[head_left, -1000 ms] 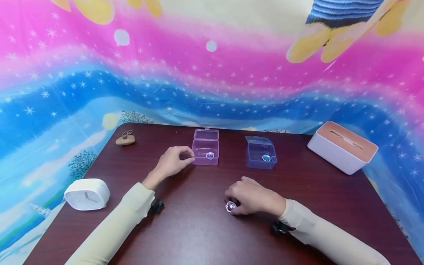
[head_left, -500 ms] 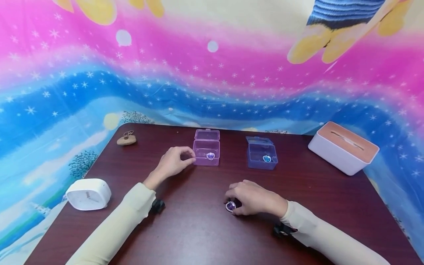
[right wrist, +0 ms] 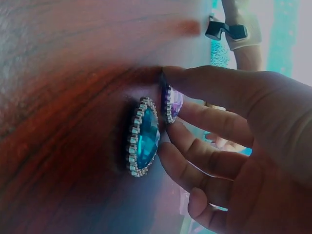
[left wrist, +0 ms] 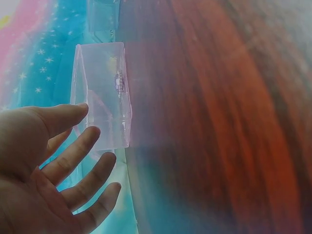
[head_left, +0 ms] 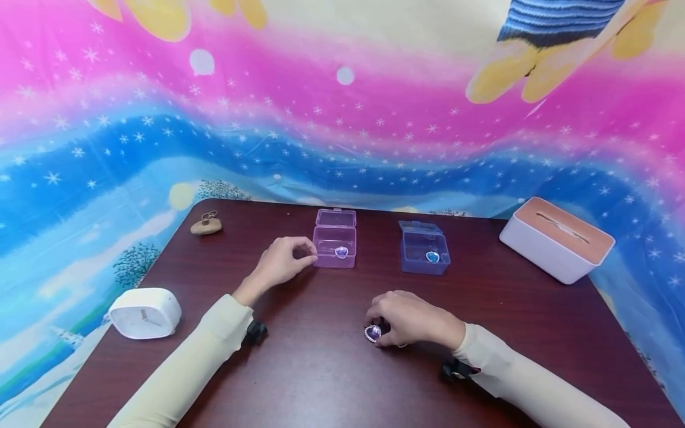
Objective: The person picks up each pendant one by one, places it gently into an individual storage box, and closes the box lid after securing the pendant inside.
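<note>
And down on the dark wooden surface (head_left: 299,380), there was the right hand (head_left: 409,318), low and close in, its grip narrow: thumb at one end, fingers at the other, pinching a purple gem (head_left: 372,333) in a studded silver-coloured rim! The right wrist view gave us more: a teal gem (right wrist: 147,136) in the same kind of setting, lying right beside the fingertips; whether they touched it, you couldn't tell.

Across to the left hand (head_left: 280,260), and what a contrast! Its grip was wide and relaxed, fingers spread, the thumb and forefinger tips right at the left side of the pink box (head_left: 324,261). That box had its lid tipped back, with a lilac gem (head_left: 341,252) sitting inside near the front. Just to its right stood the blue box (head_left: 414,267), lid up as well, a blue gem (head_left: 432,257) in its front right corner.

Out on the flanks, a white clock (head_left: 145,314) held the left edge, a stone-like piece (head_left: 206,226) with a cord lay beyond it, and a tissue box (head_left: 553,246) sat far right.
</note>
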`<state>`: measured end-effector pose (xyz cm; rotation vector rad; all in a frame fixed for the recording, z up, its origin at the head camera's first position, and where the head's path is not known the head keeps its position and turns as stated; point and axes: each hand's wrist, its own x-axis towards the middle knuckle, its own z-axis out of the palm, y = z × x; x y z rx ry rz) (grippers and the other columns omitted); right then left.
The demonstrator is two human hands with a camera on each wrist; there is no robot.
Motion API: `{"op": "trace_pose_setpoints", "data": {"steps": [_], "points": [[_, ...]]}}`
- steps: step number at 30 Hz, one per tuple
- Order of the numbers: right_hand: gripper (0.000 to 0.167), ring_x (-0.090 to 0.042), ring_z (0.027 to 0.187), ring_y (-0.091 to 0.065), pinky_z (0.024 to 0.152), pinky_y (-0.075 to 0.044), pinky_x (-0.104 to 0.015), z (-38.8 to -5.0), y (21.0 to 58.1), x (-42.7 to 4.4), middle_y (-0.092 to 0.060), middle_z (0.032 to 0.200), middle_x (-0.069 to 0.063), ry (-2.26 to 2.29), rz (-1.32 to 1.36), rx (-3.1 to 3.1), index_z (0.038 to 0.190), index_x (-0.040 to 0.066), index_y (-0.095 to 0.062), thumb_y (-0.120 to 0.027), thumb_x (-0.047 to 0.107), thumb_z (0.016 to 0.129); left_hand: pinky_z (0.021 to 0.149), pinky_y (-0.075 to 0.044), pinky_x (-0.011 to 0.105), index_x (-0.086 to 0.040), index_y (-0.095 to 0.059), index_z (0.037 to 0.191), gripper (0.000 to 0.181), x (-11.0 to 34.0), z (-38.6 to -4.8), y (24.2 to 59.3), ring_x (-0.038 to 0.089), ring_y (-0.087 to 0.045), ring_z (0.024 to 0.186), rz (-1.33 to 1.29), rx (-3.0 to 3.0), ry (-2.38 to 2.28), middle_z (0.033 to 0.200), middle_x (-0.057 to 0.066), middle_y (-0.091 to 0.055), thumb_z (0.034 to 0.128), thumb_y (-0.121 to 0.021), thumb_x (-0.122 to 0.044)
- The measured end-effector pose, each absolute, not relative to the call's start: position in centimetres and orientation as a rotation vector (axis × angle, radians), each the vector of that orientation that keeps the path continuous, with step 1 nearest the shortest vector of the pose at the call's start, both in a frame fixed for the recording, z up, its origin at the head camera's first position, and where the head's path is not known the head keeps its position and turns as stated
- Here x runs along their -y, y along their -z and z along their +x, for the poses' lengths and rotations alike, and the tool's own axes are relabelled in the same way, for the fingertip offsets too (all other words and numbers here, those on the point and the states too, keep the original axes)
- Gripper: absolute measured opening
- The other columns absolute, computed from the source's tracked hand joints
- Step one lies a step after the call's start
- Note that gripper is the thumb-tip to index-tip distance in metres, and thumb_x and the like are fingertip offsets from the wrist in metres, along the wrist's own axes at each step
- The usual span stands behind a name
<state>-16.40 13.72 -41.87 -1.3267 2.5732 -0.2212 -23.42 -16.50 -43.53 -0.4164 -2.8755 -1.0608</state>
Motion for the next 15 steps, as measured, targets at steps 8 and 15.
{"op": "trace_pose_setpoints", "data": {"steps": [8,15], "points": [[0.025,-0.003,0.08,-0.062,0.071,-0.045,-0.028,-16.8,41.6,-13.8,-0.071,0.089,0.012,0.135,-1.4,-2.619,0.097,0.026,-0.077,-0.086,0.038,0.076,0.085,-0.052,0.044,-0.023,-0.074,0.095,0.005,16.3,-23.4,43.3,0.017,-0.071,0.097,-0.405,2.879,1.065,0.096,-0.006,-0.078,0.0925,-0.077,-0.027],[0.027,-0.004,0.08,-0.063,0.072,-0.043,-0.029,-18.7,40.0,-13.7,-0.07,0.093,0.014,0.187,-1.399,-2.654,0.099,0.028,-0.077,-0.086,0.038,0.076,0.088,-0.052,0.044,-0.025,-0.074,0.094,0.004,16.4,-23.5,43.4,0.017,-0.071,0.099,-0.393,2.89,1.06,0.097,-0.006,-0.078,0.0928,-0.077,-0.027]]}}
